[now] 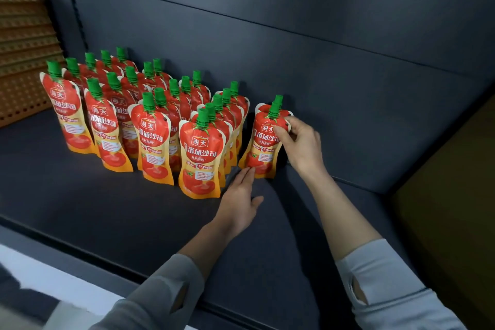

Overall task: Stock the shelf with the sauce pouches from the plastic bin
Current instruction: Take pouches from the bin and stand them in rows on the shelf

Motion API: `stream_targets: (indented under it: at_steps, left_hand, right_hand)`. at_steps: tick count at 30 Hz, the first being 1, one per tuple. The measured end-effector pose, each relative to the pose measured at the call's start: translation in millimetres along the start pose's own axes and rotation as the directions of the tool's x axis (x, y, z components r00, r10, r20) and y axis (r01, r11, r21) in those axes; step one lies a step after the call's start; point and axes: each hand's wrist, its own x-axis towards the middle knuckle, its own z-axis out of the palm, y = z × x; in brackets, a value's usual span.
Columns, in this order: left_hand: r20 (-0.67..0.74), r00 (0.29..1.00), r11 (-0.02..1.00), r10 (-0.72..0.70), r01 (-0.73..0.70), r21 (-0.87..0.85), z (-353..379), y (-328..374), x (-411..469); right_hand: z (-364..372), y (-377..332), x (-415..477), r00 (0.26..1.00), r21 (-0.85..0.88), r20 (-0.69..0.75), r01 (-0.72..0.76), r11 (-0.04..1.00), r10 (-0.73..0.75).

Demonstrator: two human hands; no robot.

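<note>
- On the dark shelf [107,195], just right of the stocked rows [150,126]: the held pouch [263,142] stands upright with its label toward you. A narrow gap separates it from the rows.
- Right of the rows, directly behind the held pouch: a second pouch [278,100]. Only its green cap and a sliver of red top show.
- Your right hand [300,142], right of the rows: it grips the held pouch at its upper right edge, just below the cap. The thumb lies across the label and the other fingers curl toward the back.
- Your left hand [238,201], in front of the rows' right end: it sits low over the shelf with fingers straight and together and the thumb spread. The fingertips touch the held pouch's lower left corner. The hand grips nothing.
- Stocked rows: red-and-yellow pouches with green caps, all upright, in files running back toward the dark back panel [294,35]. Exact count cannot be told; the rear ones overlap.
- Left of the rows: a tan perforated panel [21,61].
- Far right of the rows: a brown surface [442,195]; what it is cannot be told.
- Grey sleeves cover both your forearms.
</note>
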Motion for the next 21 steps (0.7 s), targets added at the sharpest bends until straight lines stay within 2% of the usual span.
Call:
stream_targets:
  at_steps: [5, 11, 17, 21]
  left_hand:
    - [0.008, 1.000, 0.999, 0.005, -0.005, -0.038, -7, 1, -11]
    - [-0.071, 0.993, 0.988, 0.098, -0.106, -0.113, -35, -4, -53]
    - [-0.220, 0.965, 0.970, 0.143, -0.181, -0.163, -88, -34, -126]
    - [-0.293, 0.954, 0.982, 0.060, -0.109, -0.154, -133, -74, -189]
  right_hand:
    - [-10, -5, -18, 0.997, -0.167, -0.048, 0.058, 0.984, -0.066]
    - [-9, -12, -74, 0.980, -0.357, -0.113, 0.111, 0.928, -0.161]
    - [31, -51, -167, 0.975, -0.331, -0.050, 0.188, 0.925, -0.216]
    - [81, -85, -232, 0.974, -0.302, 0.010, 0.221, 0.927, -0.228]
